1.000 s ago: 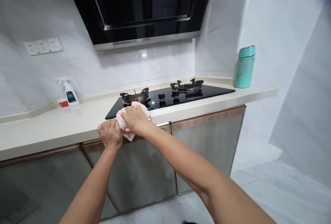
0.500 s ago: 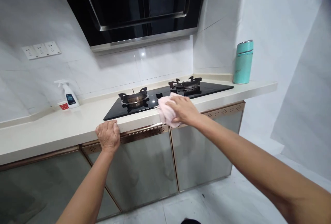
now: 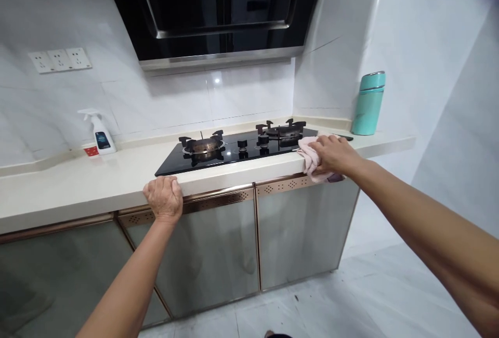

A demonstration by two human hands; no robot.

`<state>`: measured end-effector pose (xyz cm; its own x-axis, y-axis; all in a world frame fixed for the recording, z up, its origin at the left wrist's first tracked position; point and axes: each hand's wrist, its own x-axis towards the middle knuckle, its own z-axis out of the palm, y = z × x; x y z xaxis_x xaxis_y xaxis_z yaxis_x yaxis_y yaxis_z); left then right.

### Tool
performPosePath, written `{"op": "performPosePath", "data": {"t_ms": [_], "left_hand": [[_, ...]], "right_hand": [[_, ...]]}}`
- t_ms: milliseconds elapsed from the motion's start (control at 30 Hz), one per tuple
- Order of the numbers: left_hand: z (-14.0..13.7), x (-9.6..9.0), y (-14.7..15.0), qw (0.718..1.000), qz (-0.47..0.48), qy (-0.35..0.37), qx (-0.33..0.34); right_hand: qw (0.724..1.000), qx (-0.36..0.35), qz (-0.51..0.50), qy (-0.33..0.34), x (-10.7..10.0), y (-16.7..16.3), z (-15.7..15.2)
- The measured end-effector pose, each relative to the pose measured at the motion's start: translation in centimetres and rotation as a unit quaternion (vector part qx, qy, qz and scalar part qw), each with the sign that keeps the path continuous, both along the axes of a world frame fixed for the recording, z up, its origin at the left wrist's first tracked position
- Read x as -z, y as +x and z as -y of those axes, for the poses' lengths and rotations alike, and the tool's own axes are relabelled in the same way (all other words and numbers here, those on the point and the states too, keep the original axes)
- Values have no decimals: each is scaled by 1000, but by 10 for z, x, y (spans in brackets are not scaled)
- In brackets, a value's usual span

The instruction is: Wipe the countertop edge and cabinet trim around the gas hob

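Note:
My right hand (image 3: 336, 154) is closed on a pink cloth (image 3: 310, 157), pressing it against the front edge of the countertop near the right end of the gas stove (image 3: 230, 146). Part of the cloth hangs over the edge, with a darker patch below my fingers. Left of the stove's front corner, my left hand (image 3: 163, 196) is wrapped over the edge of the pale countertop (image 3: 117, 184); its fingertips are partly hidden. Two burners (image 3: 204, 145) and two black knobs (image 3: 242, 145) show on the glass.
A black range hood (image 3: 222, 10) overhangs the stove. A teal bottle (image 3: 368, 106) stands on the right of the counter. At the left are a white spray bottle (image 3: 102, 138) and a small red item (image 3: 91, 151). Glass-fronted cabinets (image 3: 202, 249) lie below.
My right hand has slid the cloth rightward along the counter's front edge, uncovering the stove knobs. My left hand keeps its hold on the edge. The view has shifted slightly.

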<state>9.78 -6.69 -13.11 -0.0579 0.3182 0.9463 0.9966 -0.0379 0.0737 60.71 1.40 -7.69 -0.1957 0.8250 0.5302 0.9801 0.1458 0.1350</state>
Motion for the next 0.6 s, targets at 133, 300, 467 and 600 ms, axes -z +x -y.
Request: {"op": "performPosePath", "data": {"t_ms": [133,300,467,600], "left_hand": [[0,0,2,1000,0,-9,-12],[2,-2,5,1000,22,-16,2],[4,-2,5,1000,15,-14,3],[4,-1,2,1000,1,-12,-2]], "right_hand": [[996,-35,76,18,-5,-42,14],[984,-118,131,25,-15,-123,28],[964,-214,155,42,-24,-222,43],[940,-301,139,76,-27,-293,52]]}}
